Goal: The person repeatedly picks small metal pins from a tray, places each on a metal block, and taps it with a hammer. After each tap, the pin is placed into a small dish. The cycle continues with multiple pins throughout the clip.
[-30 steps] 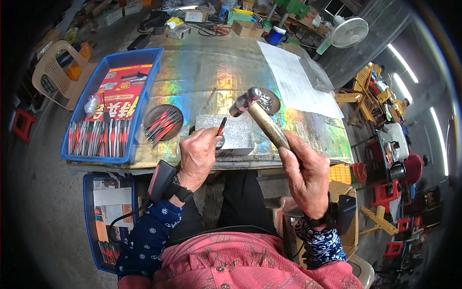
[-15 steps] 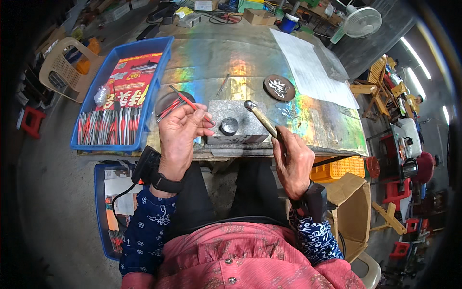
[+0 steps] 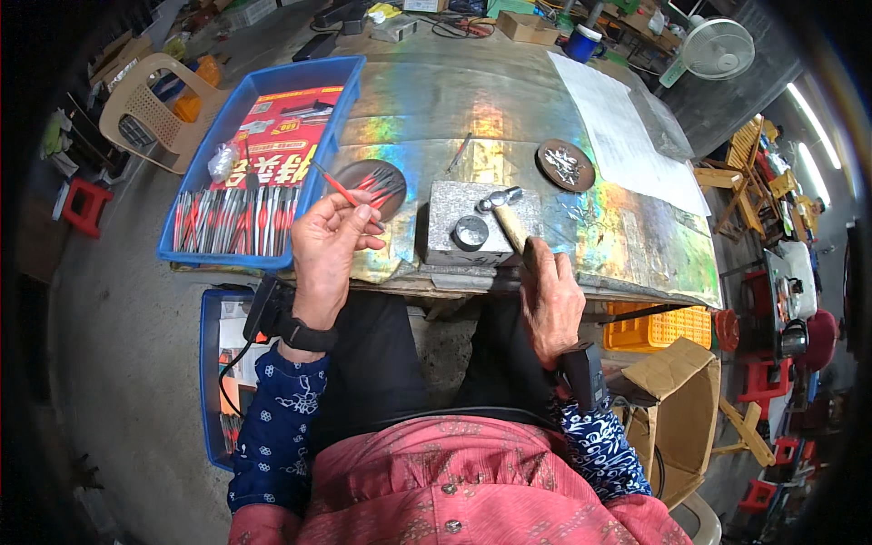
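Note:
My left hand (image 3: 325,254) pinches a slim pen-like tool with a red grip (image 3: 338,189) between thumb and fingers, its thin dark end pointing up and left beside the blue tray. In my right hand (image 3: 551,304) is a small hammer (image 3: 510,225), held by its wooden handle. The metal hammer head is over the grey block (image 3: 443,202); whether it touches the block I cannot tell. A round black piece with a hollow top (image 3: 470,233) sits on the block's near part. Behind my left fingers, a round brown dish (image 3: 352,171) holds several red-and-black tools.
The blue tray (image 3: 351,109) at the left holds rows of red and grey tools and a red printed sheet. Small metal pieces fill a brown dish (image 3: 544,163). White paper (image 3: 627,136) lies at the right. A cardboard box (image 3: 686,418) stands beside my right forearm.
The view has swung left. My left hand has drawn away from the block toward the blue tray, still holding the red-gripped tool. My right hand and the hammer have shifted, the head turning sideways.

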Demonstrator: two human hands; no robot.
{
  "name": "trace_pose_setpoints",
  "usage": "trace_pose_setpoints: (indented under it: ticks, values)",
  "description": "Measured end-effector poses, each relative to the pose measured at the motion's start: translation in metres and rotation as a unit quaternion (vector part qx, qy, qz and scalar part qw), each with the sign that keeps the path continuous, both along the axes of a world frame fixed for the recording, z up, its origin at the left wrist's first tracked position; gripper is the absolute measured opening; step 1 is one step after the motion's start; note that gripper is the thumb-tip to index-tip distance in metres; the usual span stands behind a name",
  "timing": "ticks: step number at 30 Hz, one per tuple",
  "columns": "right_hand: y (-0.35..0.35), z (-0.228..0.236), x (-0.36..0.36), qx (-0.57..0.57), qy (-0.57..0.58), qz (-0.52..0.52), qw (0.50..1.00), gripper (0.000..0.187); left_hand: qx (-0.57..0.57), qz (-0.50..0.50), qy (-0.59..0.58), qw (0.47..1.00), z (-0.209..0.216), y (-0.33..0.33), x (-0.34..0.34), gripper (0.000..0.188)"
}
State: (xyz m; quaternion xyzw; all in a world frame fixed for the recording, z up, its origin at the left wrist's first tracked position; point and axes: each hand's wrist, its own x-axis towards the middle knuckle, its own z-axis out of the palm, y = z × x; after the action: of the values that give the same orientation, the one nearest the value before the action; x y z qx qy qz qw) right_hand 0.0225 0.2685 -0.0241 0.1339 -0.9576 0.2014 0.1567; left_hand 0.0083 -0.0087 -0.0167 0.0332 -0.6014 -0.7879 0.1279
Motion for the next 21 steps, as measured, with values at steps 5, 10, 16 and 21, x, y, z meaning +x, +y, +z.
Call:
trace_pose_setpoints:
  ticks: [5,10,16,21]
  values:
    - [-0.002,0.004,-0.002,-0.002,-0.016,0.006,1.000,0.053,-0.426,0.133,0.048,0.894,-0.004,-0.014,-0.004,0.023]
    - [-0.003,0.008,-0.001,-0.023,-0.033,0.004,0.999,0.049,-0.675,0.164,0.084,0.714,-0.014,-0.019,-0.014,0.005]
    - [-0.004,0.006,-0.001,-0.018,-0.034,0.004,0.999,0.050,-0.742,0.153,0.084,0.647,-0.026,-0.017,-0.023,0.007]
    - [-0.003,0.005,-0.001,-0.009,-0.034,0.009,0.999,0.051,-0.771,0.141,0.059,0.618,-0.031,-0.016,-0.032,0.008]
